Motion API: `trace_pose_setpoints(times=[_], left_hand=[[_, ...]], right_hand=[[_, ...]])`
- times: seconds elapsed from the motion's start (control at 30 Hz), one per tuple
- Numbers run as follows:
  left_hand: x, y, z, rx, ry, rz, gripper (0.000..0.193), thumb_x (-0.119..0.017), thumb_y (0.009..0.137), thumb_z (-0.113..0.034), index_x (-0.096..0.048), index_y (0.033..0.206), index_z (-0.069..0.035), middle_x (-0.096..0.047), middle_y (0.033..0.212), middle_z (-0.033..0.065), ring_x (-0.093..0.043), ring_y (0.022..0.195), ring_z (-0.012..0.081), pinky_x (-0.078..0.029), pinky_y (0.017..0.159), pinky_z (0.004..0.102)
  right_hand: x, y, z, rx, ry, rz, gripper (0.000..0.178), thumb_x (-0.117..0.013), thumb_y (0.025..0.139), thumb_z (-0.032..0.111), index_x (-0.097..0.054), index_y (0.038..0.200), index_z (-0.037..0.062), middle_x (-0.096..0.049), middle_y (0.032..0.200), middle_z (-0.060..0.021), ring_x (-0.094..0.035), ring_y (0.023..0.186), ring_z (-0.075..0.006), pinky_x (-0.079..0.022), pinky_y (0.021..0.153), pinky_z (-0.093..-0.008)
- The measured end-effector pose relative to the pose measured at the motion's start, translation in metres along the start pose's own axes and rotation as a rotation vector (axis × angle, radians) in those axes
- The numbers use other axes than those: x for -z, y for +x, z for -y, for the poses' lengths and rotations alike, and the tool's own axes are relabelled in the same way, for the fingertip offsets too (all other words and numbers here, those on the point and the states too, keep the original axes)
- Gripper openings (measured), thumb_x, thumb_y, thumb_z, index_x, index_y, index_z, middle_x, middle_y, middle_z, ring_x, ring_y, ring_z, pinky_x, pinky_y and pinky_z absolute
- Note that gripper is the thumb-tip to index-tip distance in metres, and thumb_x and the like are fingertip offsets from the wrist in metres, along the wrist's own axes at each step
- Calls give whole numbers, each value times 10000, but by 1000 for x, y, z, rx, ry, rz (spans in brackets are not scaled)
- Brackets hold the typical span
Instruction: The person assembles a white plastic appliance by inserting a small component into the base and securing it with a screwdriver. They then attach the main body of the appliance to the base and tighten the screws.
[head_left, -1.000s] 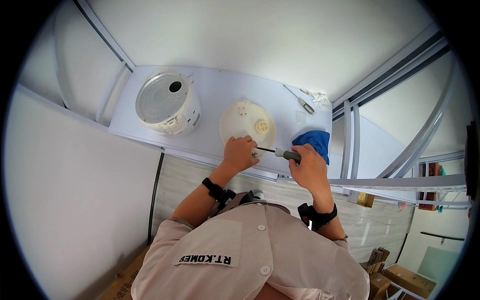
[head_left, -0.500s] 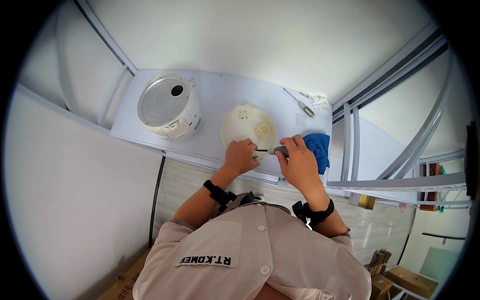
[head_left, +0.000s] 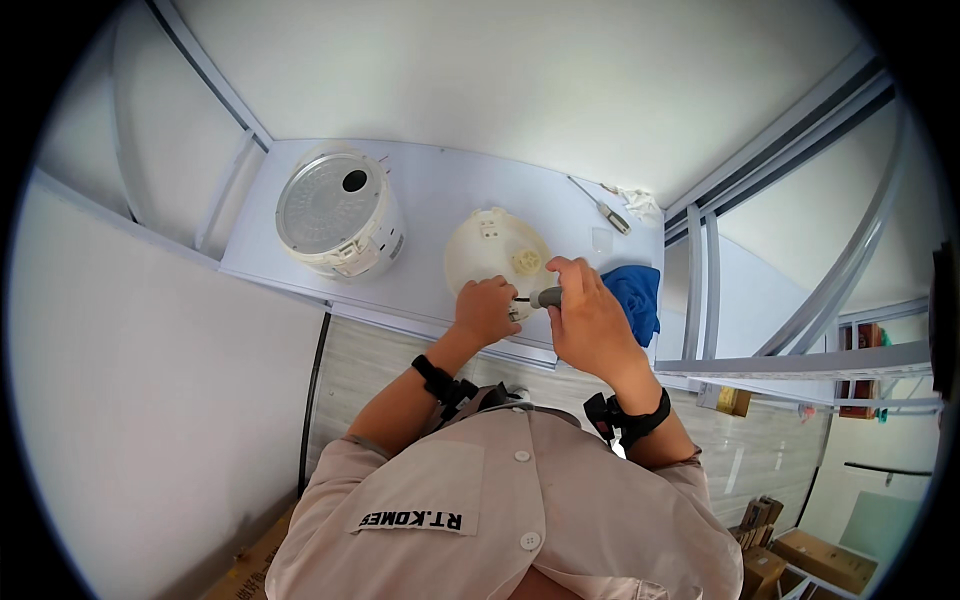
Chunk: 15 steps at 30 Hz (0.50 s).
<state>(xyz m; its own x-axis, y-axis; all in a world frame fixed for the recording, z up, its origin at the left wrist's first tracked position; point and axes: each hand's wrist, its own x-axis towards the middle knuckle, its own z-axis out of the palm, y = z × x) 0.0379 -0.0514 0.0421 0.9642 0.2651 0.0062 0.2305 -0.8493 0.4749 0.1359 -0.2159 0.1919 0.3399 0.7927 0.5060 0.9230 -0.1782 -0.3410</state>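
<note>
A round cream plastic lid [head_left: 468, 262] lies on the table in front of me, with a small ribbed cream disc [head_left: 526, 262] on it and a hinge-like bracket at its far edge. My left hand [head_left: 486, 311] grips the lid's near edge, fingers curled over it. My right hand [head_left: 592, 322] is closed around the grey handle of a screwdriver [head_left: 546, 298]. The screwdriver lies nearly level, its shaft pointing left to the lid's near edge beside my left fingertips. Exactly what the tip touches is too small to make out.
A white rice-cooker-like pot body [head_left: 345, 225] with a metal disc on top stands at the left. To the right lie a blue cloth [head_left: 632, 300], a small clear piece [head_left: 602, 240], a second screwdriver [head_left: 612, 217] and crumpled white material [head_left: 640, 204]. Frame posts [head_left: 702, 290] rise beyond the table's right end.
My right hand has turned on the screwdriver handle and shifted slightly left. The lid and my left hand have moved a little to the right.
</note>
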Motion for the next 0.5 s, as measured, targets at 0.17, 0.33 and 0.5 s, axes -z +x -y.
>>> trace_pose_setpoints(times=[0.17,0.33,0.5], left_hand=[[-1,2,-3,-6,60,9,436,-931,650,-336,-754,1004,-154,-688,1045,31,-703,1011,248,-518,882,406],[-2,4,-5,-11,112,41,479,-922,630,-364,-769,1027,-144,-706,1076,33,-709,1010,259,-514,881,413],[-2,3,1,0,47,34,515,-925,623,-375,-779,1066,-156,-713,1076,37,-711,999,271,-558,882,424]], right_hand=[[2,14,20,-506,-216,407,400,-755,901,195,-581,1225,38,-609,1099,-194,-690,953,-357,-564,687,-420],[3,10,12,-248,-230,103,362,-774,897,211,-573,1154,56,-625,935,-134,-692,772,-316,-538,593,-393],[-3,-6,7,-129,-54,51,384,-776,916,264,-565,1164,60,-617,916,-142,-689,746,-323,-528,591,-395]])
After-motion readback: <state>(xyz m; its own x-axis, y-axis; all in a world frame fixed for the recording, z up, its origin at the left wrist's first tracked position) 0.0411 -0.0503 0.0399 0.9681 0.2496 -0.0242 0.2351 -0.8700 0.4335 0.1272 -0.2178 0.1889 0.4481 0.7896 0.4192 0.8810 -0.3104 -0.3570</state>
